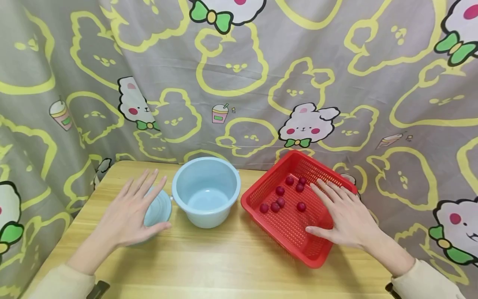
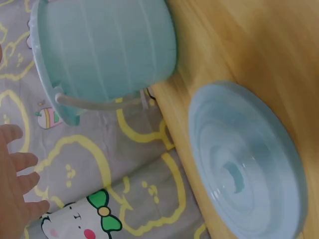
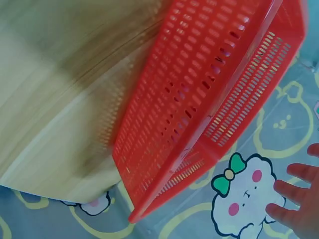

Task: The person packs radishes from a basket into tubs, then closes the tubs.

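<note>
My left hand (image 1: 131, 209) hovers with spread fingers above a light blue round lid (image 1: 159, 209) and holds nothing. The lid (image 2: 239, 164) lies flat on the table in the left wrist view. Right of it stands a light blue bucket (image 1: 207, 182) with nothing inside; its handle (image 2: 99, 103) hangs at the side. Over the right part of a red perforated basket (image 1: 291, 236) my right hand (image 1: 347, 216) is held with fingers apart, gripping nothing. Several small dark red round fruits (image 1: 280, 191) lie in the basket, mostly toward its left and back.
A wooden table (image 1: 209, 261) carries everything. Behind and beside it hangs a grey curtain (image 1: 171, 70) with yellow outlines and cartoon animals, close to the table's back edge. The basket (image 3: 174, 114) sits at an angle near the right side.
</note>
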{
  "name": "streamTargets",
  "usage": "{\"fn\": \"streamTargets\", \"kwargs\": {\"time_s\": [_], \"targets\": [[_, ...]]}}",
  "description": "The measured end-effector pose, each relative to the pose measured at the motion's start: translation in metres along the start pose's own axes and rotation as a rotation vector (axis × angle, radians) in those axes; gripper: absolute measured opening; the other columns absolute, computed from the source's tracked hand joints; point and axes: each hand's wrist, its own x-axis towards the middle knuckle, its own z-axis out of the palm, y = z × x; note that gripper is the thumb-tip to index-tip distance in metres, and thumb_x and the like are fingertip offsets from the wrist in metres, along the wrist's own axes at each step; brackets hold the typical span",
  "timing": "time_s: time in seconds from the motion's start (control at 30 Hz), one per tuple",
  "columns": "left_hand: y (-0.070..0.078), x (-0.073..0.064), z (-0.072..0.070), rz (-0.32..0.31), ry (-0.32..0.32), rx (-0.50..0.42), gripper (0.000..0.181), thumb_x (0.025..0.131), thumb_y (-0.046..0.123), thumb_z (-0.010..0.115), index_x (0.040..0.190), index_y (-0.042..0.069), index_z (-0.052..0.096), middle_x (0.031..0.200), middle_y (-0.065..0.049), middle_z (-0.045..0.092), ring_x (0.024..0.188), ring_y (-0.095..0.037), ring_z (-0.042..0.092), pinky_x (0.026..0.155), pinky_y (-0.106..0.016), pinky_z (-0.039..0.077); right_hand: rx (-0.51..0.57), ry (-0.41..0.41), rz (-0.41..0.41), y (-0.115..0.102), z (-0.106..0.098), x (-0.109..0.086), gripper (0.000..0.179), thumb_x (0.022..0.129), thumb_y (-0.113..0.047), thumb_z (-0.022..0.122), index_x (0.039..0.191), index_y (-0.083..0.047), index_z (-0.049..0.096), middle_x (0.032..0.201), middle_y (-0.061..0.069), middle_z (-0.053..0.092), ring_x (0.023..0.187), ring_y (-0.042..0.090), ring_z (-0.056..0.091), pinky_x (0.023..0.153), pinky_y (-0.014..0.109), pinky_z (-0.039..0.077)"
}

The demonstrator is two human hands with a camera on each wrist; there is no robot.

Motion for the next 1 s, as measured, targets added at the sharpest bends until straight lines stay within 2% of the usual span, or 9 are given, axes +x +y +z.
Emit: {"fn": "streamTargets", "kwargs": {"time_s": [0.2,0.33,0.47,0.63,0.83,1.0], "targets": [[0.002,0.01,0.003,-0.003,-0.039,0.003,0.114,0.083,0.081,0.063,0.17,0.018,0.025,0.174,-0.018,0.029,0.159,-0.043,0.032,0.122,-0.067,0.035,-0.006,-0.064,-0.014,0.009,0.005,0.015,0.111,0.078,-0.084,0.069,0.162,-0.017,0.043,0.164,0.015,0.049,0.147,0.041,0.05,0.115,0.066,0.045],[0.002,0.017,0.01,0.014,-0.04,-0.006,0.112,0.084,0.082,0.062,0.168,0.015,0.03,0.173,-0.018,0.031,0.159,-0.043,0.034,0.122,-0.066,0.036,0.002,-0.103,-0.039,0.018,0.009,0.026,0.108,0.077,-0.081,0.073,0.159,-0.016,0.048,0.159,0.014,0.055,0.143,0.04,0.054,0.115,0.065,0.047],[0.001,0.023,0.017,0.02,-0.051,-0.008,0.111,0.084,0.083,0.061,0.166,0.014,0.034,0.172,-0.019,0.033,0.159,-0.042,0.034,0.122,-0.067,0.036,0.044,-0.166,-0.065,0.026,0.012,0.035,0.103,0.076,-0.075,0.079,0.156,-0.017,0.052,0.154,0.012,0.06,0.139,0.038,0.059,0.111,0.066,0.05],[0.0,0.026,0.023,0.016,-0.084,-0.01,0.111,0.085,0.081,0.063,0.167,0.013,0.033,0.172,-0.02,0.034,0.158,-0.043,0.035,0.123,-0.067,0.036,0.098,-0.23,-0.101,0.034,0.018,0.047,0.097,0.076,-0.068,0.084,0.154,-0.018,0.055,0.149,0.011,0.065,0.137,0.037,0.061,0.113,0.066,0.049],[-0.001,0.03,0.029,0.013,-0.113,-0.01,0.111,0.085,0.079,0.064,0.167,0.012,0.031,0.173,-0.021,0.032,0.158,-0.045,0.035,0.124,-0.067,0.036,0.118,-0.319,-0.095,0.037,0.026,0.06,0.088,0.078,-0.063,0.084,0.152,-0.022,0.057,0.143,0.013,0.067,0.133,0.04,0.063,0.11,0.067,0.051],[-0.002,0.032,0.033,0.012,-0.12,-0.01,0.111,0.085,0.078,0.064,0.167,0.011,0.03,0.173,-0.02,0.031,0.158,-0.045,0.035,0.124,-0.066,0.036,0.122,-0.381,-0.082,0.039,0.037,0.069,0.085,0.079,-0.056,0.085,0.151,-0.02,0.058,0.144,0.018,0.067,0.132,0.043,0.064,0.107,0.067,0.054]]}}
